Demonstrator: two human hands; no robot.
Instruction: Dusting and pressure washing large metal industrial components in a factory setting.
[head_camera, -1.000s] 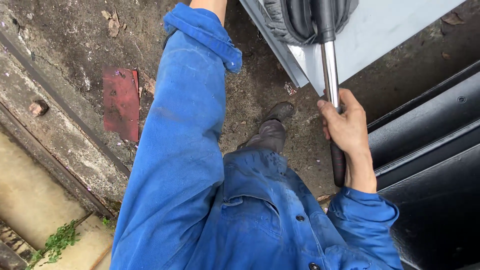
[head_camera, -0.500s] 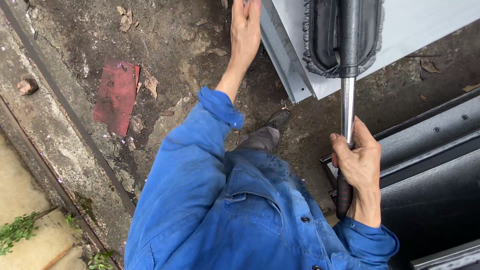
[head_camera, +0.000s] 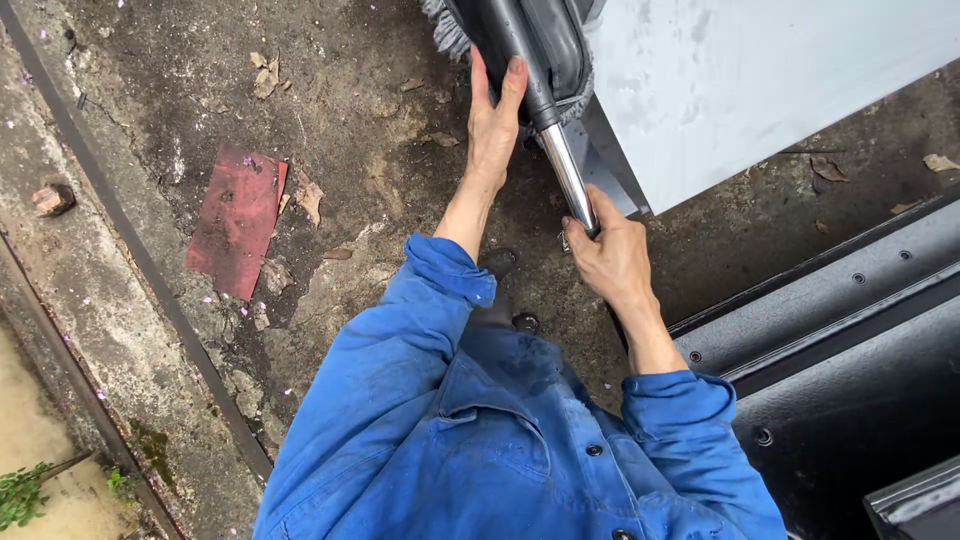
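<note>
Gripping the smooth chrome pole (head_camera: 568, 178), the right hand (head_camera: 610, 258) clenches while the left hand (head_camera: 492, 125) presses flat on the fringed black mop head (head_camera: 535, 45).

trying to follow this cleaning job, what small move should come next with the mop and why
Probably a short push of the mop head up onto the grey panel. The left hand lies flat against the head at the panel's edge, the right hand grips the metal handle low down, and most of the head sits off the panel.
</note>
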